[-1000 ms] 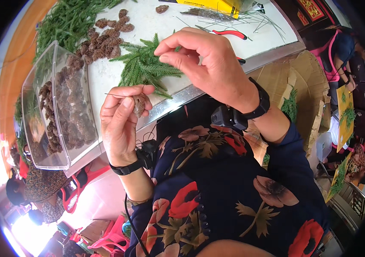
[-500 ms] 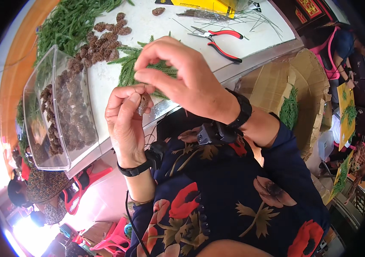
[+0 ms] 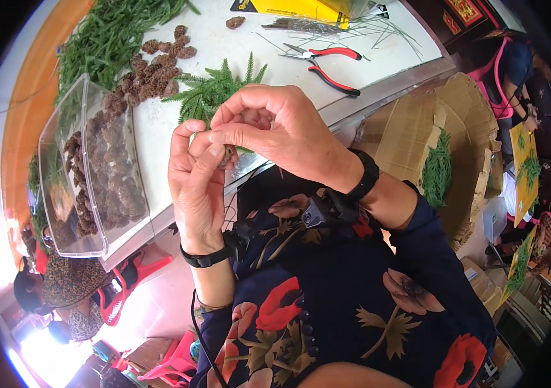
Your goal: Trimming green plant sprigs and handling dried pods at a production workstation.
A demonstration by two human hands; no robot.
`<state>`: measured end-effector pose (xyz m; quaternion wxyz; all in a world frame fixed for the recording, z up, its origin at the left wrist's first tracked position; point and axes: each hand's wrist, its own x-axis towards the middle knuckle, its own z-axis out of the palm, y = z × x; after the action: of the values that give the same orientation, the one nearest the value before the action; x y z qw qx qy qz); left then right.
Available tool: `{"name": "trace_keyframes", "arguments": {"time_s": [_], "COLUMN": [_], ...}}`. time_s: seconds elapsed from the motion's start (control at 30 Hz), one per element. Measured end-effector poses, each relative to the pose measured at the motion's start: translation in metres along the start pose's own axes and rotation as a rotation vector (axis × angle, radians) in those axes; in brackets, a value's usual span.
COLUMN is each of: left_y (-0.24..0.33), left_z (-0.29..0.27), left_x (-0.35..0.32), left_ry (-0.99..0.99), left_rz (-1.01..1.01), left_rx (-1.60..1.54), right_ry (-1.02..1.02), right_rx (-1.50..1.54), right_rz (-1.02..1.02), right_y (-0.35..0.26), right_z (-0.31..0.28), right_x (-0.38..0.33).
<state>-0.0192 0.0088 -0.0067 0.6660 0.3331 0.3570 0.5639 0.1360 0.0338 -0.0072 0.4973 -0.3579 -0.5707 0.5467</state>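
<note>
My left hand (image 3: pixel 196 178) is raised in front of my chest and pinches a small brown pine cone (image 3: pixel 227 156) between thumb and fingers. My right hand (image 3: pixel 275 132) curls over it from the right, its fingertips touching the cone and my left thumb. Whether a wire is in the right fingers is hidden. Behind the hands lies a green artificial fir sprig (image 3: pixel 214 90) on the white table (image 3: pixel 224 45).
A clear plastic box (image 3: pixel 88 174) of pine cones stands at the left table edge. Loose cones (image 3: pixel 159 58) and a heap of green sprigs (image 3: pixel 107 32) lie behind it. Red-handled pliers (image 3: pixel 327 61), thin wires and a yellow box (image 3: pixel 288 8) sit farther back. Cardboard boxes (image 3: pixel 443 142) stand to the right; other people work nearby.
My right hand has come down from above the sprig to meet my left hand, and both now close around the pine cone.
</note>
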Motion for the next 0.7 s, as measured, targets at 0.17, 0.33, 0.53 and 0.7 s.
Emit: {"name": "trace_keyframes", "arguments": {"time_s": [0.17,0.33,0.53,0.7], "left_y": [-0.001,0.011,0.018,0.024], "left_z": [0.007,0.018,0.001,0.008], "left_x": [-0.001,0.004,0.015,0.023], "left_ry": [0.015,0.093,-0.07,0.045], "left_rz": [-0.014,-0.198,-0.22,-0.182], "left_rx": [-0.006,0.012,-0.043,-0.036], "right_ry": [0.003,0.037,0.047,0.096], "right_rx": [0.075,0.004,0.109,0.049], "right_rz": [-0.052,-0.056,-0.014,0.003], "right_y": [-0.005,-0.013,-0.011,-0.003], "right_z": [0.002,0.001,0.008,0.008], "right_x": [0.002,0.007,0.022,0.03]}}
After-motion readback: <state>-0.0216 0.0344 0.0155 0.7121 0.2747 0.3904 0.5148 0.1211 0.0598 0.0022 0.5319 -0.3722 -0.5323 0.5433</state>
